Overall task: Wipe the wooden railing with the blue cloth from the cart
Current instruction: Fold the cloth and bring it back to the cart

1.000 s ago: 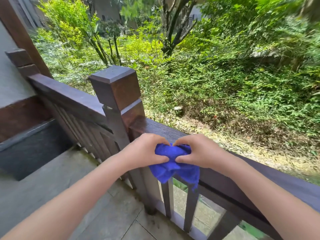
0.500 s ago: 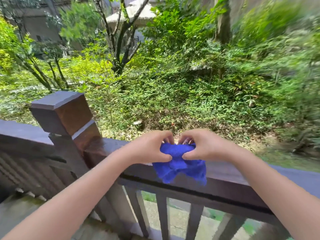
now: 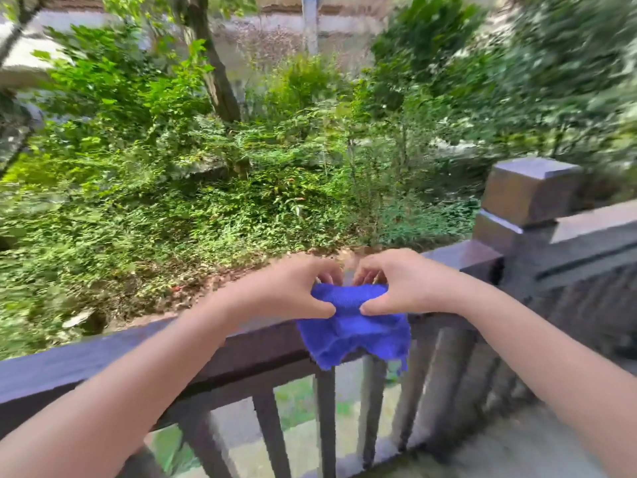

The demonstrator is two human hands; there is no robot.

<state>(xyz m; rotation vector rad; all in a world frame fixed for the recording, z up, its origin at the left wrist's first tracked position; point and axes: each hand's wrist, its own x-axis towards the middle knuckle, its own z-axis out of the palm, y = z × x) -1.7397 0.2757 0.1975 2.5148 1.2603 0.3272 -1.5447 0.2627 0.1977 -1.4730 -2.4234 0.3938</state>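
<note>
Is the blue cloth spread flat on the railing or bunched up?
Bunched. Both hands, left and right, pinch the blue cloth on the railing; its lower edge hangs crumpled.

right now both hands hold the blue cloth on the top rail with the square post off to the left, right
Not quite. In the head view the square post stands to the right, not the left. The rest holds: left hand and right hand both hold the blue cloth on the top rail.

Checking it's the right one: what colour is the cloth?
Bright blue cloth, seen clearly in the head view.
</note>
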